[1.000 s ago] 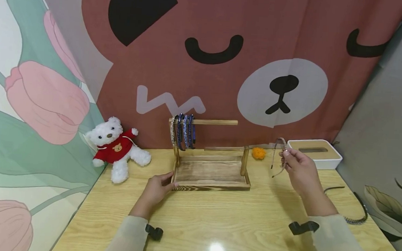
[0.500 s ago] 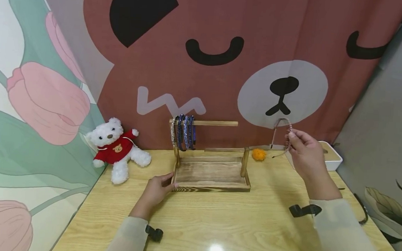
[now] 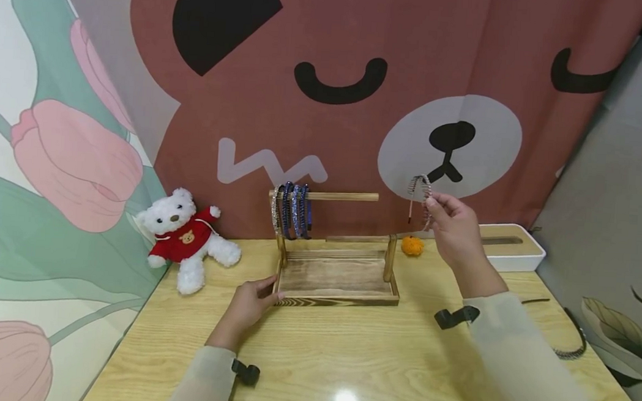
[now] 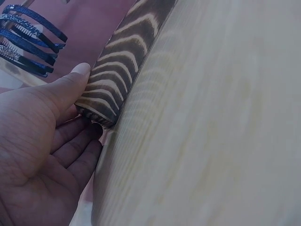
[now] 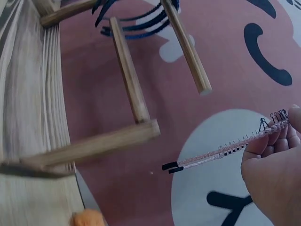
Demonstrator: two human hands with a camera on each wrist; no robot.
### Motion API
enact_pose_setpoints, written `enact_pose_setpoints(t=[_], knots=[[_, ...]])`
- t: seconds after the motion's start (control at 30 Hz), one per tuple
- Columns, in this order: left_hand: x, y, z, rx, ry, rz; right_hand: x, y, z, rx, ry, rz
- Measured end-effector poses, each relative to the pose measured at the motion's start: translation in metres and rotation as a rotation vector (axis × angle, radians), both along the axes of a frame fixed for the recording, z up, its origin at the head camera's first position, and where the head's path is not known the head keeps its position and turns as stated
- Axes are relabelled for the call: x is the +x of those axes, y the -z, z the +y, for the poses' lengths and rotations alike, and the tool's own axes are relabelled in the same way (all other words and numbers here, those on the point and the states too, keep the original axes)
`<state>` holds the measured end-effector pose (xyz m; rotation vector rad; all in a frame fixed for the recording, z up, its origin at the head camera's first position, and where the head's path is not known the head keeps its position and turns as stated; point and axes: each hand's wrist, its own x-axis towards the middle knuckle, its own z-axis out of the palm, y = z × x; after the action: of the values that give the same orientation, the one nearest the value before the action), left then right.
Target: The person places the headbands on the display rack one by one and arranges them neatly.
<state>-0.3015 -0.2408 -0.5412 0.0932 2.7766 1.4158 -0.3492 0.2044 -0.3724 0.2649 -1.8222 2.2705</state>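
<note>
Head view shows a big cloth [image 3: 336,36] at the back, with a brown bear face on it. In front is a pale wood table [image 3: 311,359]. A wooden stand [image 3: 342,301] sits near the back edge of the table, around the middle. It has a flat tray at the bottom and a top bar [image 3: 349,196] that sticks out to the right. A white toy bear [image 3: 186,238] in a red top sits by the table's left edge, toward the back left corner. A white box [image 3: 521,263] with a tan top is by the back right corner.

The left hand [image 3: 251,302] grips the front left corner of the stand, and the left wrist view shows the thumb on the wood. The right hand [image 3: 454,230] pinches a thin pink-brown headband [image 5: 235,145] between thumb and fingers. This headband is up in the air, to the right of the bar's free end and not touching it. Its dark tips show in the right wrist view.

Some blue and sparkly headbands [image 3: 295,211] hang around the left part of the bar. One dark headband [image 3: 571,354] lies by the table's right edge. A small orange ball [image 3: 412,246] is near the back edge, just right of the stand.
</note>
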Motion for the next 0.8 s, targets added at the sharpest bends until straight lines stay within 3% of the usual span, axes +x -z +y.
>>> enact_pose_setpoints(t=[0.33, 0.57, 0.8], knots=[[0.0, -0.001, 0.001, -0.003, -0.001, 0.01, -0.014, -0.011, -0.045, 0.062, 0.018, -0.029], [-0.001, -0.002, 0.001, -0.017, 0.0, 0.026, -0.023, -0.008, -0.075, 0.22, 0.039, -0.073], [0.0, -0.002, 0.0, -0.009, 0.0, 0.021, -0.027, -0.003, -0.113, 0.186, -0.019, -0.051]])
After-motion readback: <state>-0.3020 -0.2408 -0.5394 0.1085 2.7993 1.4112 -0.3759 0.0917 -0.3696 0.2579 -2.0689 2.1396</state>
